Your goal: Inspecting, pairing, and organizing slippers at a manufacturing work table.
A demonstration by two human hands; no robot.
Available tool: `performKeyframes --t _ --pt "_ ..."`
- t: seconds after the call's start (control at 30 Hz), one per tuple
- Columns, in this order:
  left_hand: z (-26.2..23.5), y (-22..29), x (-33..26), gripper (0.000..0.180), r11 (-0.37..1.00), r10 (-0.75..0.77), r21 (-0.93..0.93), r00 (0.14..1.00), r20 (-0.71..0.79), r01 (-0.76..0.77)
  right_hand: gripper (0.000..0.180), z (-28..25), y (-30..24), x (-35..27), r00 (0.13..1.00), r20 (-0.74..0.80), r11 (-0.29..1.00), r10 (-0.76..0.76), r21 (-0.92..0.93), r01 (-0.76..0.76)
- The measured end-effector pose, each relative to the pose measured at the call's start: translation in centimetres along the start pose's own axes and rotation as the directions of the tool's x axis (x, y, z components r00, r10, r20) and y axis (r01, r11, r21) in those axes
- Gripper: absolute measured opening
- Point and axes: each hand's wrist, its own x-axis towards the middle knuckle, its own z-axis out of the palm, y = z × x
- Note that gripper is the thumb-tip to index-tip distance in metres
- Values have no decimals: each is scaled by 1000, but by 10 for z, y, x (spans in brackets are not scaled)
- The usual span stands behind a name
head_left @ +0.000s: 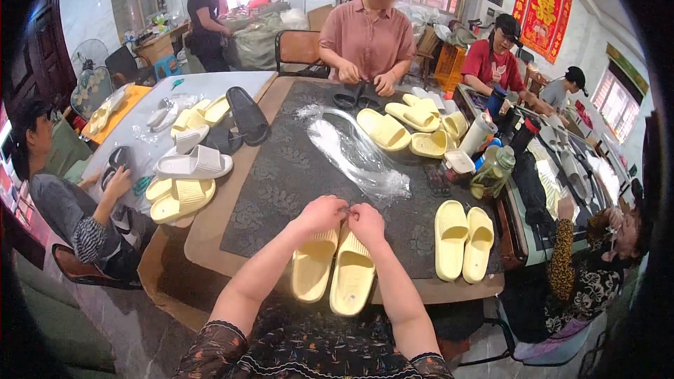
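A pair of yellow slide slippers lies at the near table edge, the left slipper (311, 270) beside the right slipper (352, 277), heels toward me. My left hand (321, 213) and my right hand (366, 223) meet above their far ends, fingertips pinched close together. Whatever the fingers hold between them is too small and hidden to make out. The hands cover the far tips of both slippers. To the right another yellow pair (463, 241) lies side by side. Beyond my hands is a heap of clear plastic bags (358, 154).
A dark patterned mat (267, 196) covers the table. More yellow slippers (382, 128) lie at the far side, near a green bottle (493, 172). White slippers (194, 162), yellow and black ones lie at the left. Co-workers sit or stand around; one person (368, 42) handles black slippers opposite me.
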Motion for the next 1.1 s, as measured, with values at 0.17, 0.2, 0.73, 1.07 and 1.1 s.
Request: performKeyframes --t 0.17,0.2,0.73,1.07,1.1 --pt "26 -6 11 26 897 -63 -442 996 -60 30 17 -1 17 -5 961 -273 955 48 293 35" --pt "29 -7 12 24 881 -102 -472 988 -115 36 17 -1 20 -5 953 -289 945 88 328 13" --pt "40 -6 3 19 837 -265 -538 936 -232 103 21 -5 15 -9 989 -127 892 70 451 -5" --pt "39 -8 1 15 803 -240 -589 955 -177 93 19 -7 17 -10 996 -78 872 44 490 -1" --pt "39 -8 1 14 775 -249 -625 956 -157 99 19 -5 18 -9 996 -80 863 44 505 2"
